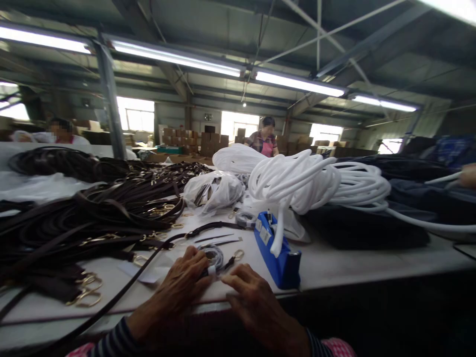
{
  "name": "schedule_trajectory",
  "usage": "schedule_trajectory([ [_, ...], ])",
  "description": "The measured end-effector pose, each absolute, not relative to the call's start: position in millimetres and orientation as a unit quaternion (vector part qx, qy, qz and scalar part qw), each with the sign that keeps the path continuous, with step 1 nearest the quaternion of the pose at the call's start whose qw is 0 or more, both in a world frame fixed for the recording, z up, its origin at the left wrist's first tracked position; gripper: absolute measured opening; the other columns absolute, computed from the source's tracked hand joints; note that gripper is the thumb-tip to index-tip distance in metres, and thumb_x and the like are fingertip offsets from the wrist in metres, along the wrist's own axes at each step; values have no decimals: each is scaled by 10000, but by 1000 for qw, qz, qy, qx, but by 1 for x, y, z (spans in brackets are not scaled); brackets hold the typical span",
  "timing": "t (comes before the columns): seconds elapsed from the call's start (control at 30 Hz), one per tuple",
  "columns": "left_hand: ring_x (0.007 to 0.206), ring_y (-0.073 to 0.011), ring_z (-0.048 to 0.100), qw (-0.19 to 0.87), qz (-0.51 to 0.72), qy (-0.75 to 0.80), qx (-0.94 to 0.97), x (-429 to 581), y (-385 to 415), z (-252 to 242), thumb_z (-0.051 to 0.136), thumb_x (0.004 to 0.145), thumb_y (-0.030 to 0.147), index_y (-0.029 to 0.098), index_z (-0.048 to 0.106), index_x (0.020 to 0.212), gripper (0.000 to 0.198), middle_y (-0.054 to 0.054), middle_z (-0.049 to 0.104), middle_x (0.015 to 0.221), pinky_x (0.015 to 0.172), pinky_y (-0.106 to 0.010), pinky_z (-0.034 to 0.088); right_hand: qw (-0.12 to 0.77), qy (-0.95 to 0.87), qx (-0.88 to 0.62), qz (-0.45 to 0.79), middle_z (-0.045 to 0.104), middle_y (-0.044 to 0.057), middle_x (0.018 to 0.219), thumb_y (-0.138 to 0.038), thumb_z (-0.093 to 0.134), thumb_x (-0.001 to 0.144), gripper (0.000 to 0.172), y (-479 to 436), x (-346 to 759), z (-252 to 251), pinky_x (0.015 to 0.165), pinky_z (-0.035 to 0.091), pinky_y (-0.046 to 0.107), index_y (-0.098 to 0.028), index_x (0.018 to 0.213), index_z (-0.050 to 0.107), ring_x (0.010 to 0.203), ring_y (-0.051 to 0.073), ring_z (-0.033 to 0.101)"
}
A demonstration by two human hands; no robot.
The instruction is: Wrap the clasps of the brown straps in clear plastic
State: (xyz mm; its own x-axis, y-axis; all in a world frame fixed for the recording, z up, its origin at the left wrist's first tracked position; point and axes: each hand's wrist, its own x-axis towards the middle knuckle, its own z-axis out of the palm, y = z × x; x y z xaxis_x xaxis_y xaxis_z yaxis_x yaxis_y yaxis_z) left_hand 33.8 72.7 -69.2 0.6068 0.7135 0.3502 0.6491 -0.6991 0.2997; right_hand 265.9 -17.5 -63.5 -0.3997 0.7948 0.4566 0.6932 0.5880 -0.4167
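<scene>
My left hand (186, 277) is closed at the near table edge, its fingers curled against a small grey, shiny coil (213, 255). A small whitish piece (211, 270) shows by its fingertips. Close on the right, my right hand (255, 295) has its fingers bent together near the same spot; what they pinch, if anything, is hidden. Just beyond them lies a short dark strap end with a gold clasp (238, 255). One long dark strap (148, 260) runs past my left forearm. A blue tape dispenser (273, 250) stands right of my hands.
Many dark straps with gold clasps (89, 290) heap up on the left. Behind the dispenser lie a white cord bundle (297, 181) and a plastic bag (213, 191). Dark fabric (368, 228) is at right. A co-worker (264, 139) is across the table; another person's hand (468, 176) shows far right.
</scene>
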Motion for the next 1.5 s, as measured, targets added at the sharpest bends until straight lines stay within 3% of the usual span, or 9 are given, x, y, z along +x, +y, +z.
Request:
schedule_trajectory([
  [0.1, 1073, -301, 542, 88, 250, 390, 882, 32, 80, -80, 592, 972, 393, 284, 700, 968, 153, -50, 693, 1083, 903, -414, 445, 449, -777, -442, 20, 673, 31, 937, -146, 561, 989, 170, -45, 302, -48, 821, 507, 277, -232, 1027, 702, 901, 175, 632],
  [0.2, 1046, -294, 538, 138, 296, 397, 857, 36, 84, -81, 582, 970, 473, 276, 689, 937, 227, -48, 679, 1011, 920, -414, 452, 506, -683, -526, -40, 654, 55, 913, -255, 543, 1011, 179, -57, 353, -25, 742, 485, 290, -211, 910, 684, 841, 186, 610],
  [0.33, 1032, -306, 526, 201, 353, 438, 802, 45, 89, -74, 558, 943, 550, 249, 668, 880, 327, -56, 660, 973, 957, -451, 435, 436, -640, -628, 79, 662, 70, 945, -418, 601, 916, 264, -30, 401, -1, 681, 458, 305, -197, 874, 740, 837, 209, 601],
  [0.47, 1063, -318, 511, 231, 389, 442, 775, 48, 92, -74, 579, 922, 573, 249, 688, 871, 346, -55, 666, 983, 975, -455, 408, 376, -592, -655, 283, 629, 55, 783, -472, 677, 780, 322, -2, 408, 6, 555, 374, 266, -168, 694, 740, 703, 177, 529],
  [0.67, 1031, -298, 523, 214, 402, 447, 770, 45, 88, -77, 586, 948, 555, 254, 700, 884, 328, -44, 679, 961, 946, -424, 425, 482, -445, -653, 379, 655, 44, 777, -442, 802, 658, 286, -8, 393, 1, 608, 327, 255, -164, 668, 736, 728, 154, 482],
  [1.03, 1043, -315, 529, 210, 426, 444, 760, 46, 92, -83, 601, 900, 656, 270, 703, 857, 401, -41, 688, 970, 937, -431, 417, 659, -419, -568, 258, 572, 16, 820, -436, 840, 681, 290, -37, 368, -19, 595, 360, 279, -184, 645, 702, 678, 136, 415],
  [1.17, 1055, -322, 542, 197, 441, 442, 756, 46, 95, -88, 570, 867, 752, 277, 721, 853, 499, -44, 702, 975, 945, -432, 424, 644, -379, -571, 340, 531, -3, 697, -488, 848, 688, 363, -52, 363, -29, 529, 336, 244, -168, 668, 678, 609, 114, 416],
  [1.33, 1096, -321, 543, 220, 426, 457, 749, 45, 91, -81, 603, 862, 713, 273, 725, 878, 456, -43, 710, 1007, 977, -436, 410, 628, -344, -572, 402, 577, -3, 636, -573, 841, 657, 467, -51, 362, -46, 454, 194, 211, -163, 678, 617, 492, 69, 372],
  [1.5, 945, -282, 595, 266, 423, 492, 713, 44, 65, -57, 597, 868, 673, 246, 730, 899, 448, -29, 692, 939, 803, -365, 467, 554, -393, -639, 362, 511, -26, 543, -605, 791, 663, 493, -56, 379, -66, 474, 180, 218, -176, 616, 552, 466, 68, 341],
])
